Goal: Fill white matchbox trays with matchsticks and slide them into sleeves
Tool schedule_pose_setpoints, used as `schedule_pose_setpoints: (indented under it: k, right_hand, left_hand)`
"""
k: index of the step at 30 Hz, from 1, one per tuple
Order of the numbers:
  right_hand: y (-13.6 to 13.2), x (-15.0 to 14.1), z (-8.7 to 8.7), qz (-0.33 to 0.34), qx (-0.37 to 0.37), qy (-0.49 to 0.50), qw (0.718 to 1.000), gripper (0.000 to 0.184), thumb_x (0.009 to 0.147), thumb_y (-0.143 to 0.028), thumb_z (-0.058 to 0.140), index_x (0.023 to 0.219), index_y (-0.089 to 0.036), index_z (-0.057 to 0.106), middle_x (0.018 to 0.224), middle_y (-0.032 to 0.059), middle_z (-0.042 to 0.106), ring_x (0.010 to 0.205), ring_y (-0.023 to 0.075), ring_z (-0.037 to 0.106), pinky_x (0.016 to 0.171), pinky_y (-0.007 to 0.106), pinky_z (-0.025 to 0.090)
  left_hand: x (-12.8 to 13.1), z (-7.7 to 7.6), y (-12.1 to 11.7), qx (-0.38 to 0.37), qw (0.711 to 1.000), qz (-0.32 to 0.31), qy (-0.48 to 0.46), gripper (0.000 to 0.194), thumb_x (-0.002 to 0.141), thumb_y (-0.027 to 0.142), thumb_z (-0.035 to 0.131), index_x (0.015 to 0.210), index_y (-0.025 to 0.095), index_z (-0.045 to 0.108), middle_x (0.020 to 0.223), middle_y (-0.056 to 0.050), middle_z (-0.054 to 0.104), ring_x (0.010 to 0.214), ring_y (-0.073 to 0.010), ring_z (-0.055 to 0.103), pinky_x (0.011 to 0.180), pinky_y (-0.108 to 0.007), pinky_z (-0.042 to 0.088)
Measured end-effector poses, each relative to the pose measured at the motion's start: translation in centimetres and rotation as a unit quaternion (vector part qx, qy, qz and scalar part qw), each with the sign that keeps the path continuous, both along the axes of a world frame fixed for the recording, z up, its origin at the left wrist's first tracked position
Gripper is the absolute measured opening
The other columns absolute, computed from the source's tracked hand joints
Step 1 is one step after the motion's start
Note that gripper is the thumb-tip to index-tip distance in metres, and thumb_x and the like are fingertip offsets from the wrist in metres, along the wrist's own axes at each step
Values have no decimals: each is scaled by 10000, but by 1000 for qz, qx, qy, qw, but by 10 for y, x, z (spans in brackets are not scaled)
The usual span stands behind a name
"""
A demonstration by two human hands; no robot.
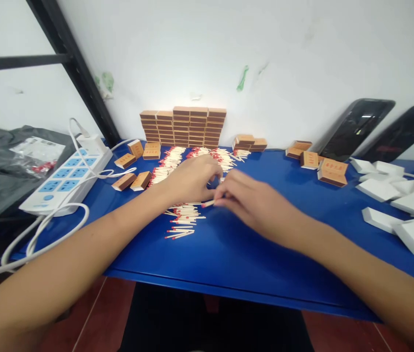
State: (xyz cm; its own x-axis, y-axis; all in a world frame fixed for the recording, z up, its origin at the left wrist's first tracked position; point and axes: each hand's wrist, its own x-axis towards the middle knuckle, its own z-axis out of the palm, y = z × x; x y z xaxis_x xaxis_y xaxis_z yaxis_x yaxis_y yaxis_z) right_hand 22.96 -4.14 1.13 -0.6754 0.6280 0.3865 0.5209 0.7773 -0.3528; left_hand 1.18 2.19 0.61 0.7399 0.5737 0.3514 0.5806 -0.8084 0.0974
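My left hand (192,178) and my right hand (254,203) meet over the middle of the blue table (228,254). Both are curled, fingers pinched together. My right hand's fingertips grip a small bundle of red-tipped matches (209,203) that pokes out to the left. My left hand's fingers close over the same spot; what they hold is hidden. Loose matches (183,220) lie just below my hands, and a bigger heap of matches (192,159) spreads behind them.
A wall of stacked brown matchboxes (184,126) stands at the back. Loose matchboxes (133,171) lie left and others (320,164) right. White inner trays (401,205) pile at far right. A white power strip (69,178) with cables sits left. Two dark phones (357,127) lean on the wall.
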Motion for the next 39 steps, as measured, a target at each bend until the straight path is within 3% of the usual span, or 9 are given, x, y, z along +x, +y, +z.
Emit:
schedule_pose_setpoints:
  k: [3, 6, 10, 22, 26, 32, 36, 39]
  right_hand:
    - [31, 31, 4, -50, 64, 34, 996, 97, 1072, -281, 599, 1005, -223, 637, 1002, 67, 648, 833, 218, 623, 737, 344, 478]
    - [55, 53, 1, -78, 74, 32, 994, 112, 1056, -318, 616, 998, -224, 636, 974, 67, 644, 824, 229, 616, 738, 357, 474]
    - [65, 59, -9, -80, 50, 13, 995, 152, 1066, -344, 579, 977, -233, 631, 956, 68, 641, 831, 239, 610, 755, 370, 479]
    - [50, 43, -14, -90, 6, -27, 996, 99, 1059, -281, 580, 1002, -220, 632, 1029, 78, 657, 827, 211, 631, 736, 346, 478]
    - [50, 43, -17, -76, -14, -31, 997, 111, 1048, -291, 610, 985, -217, 664, 994, 64, 656, 826, 203, 634, 736, 336, 476]
    - [37, 35, -7, -81, 9, 35, 996, 104, 1025, -258, 643, 936, -225, 684, 855, 27, 643, 748, 179, 588, 675, 312, 449]
    - [9, 10, -8, -32, -2, 84, 996, 90, 1021, -224, 664, 938, -227, 698, 793, -2, 634, 703, 154, 572, 660, 297, 450]
    - [-14, -14, -16, 29, -42, 82, 995, 85, 1038, -228, 666, 972, -227, 719, 876, 12, 681, 743, 150, 609, 692, 295, 481]
  left_hand:
    - [0, 1, -2, -2, 1000, 5, -9, 292, 960, 452, 792, 959, 166, 735, 921, -77, 721, 902, -255, 654, 802, -377, 479]
    - [0, 3, -3, -21, 1000, 3, -12, 270, 973, 438, 794, 988, 173, 747, 939, -65, 736, 926, -247, 662, 844, -377, 487]
    - [0, 3, -2, -28, 999, 7, -12, 252, 962, 418, 806, 967, 173, 748, 950, -65, 744, 935, -245, 666, 854, -375, 490]
    - [3, 1, -5, -21, 1000, -4, -13, 260, 959, 438, 812, 988, 188, 745, 934, -50, 746, 915, -240, 667, 821, -365, 466]
    - [4, 1, -6, -16, 1000, -12, -7, 263, 976, 441, 787, 981, 183, 732, 933, -55, 735, 925, -244, 663, 826, -365, 466]
    - [6, -2, -7, -7, 1000, -18, 0, 313, 986, 472, 766, 935, 169, 707, 929, -63, 717, 901, -242, 651, 803, -371, 464]
    - [8, -1, -8, -2, 1000, -12, 6, 167, 938, 317, 771, 902, 166, 708, 932, -79, 713, 905, -253, 645, 761, -370, 449]
    - [7, 0, -7, -14, 1000, -18, 17, 77, 899, 190, 755, 968, 163, 735, 957, -79, 727, 943, -261, 642, 766, -372, 452]
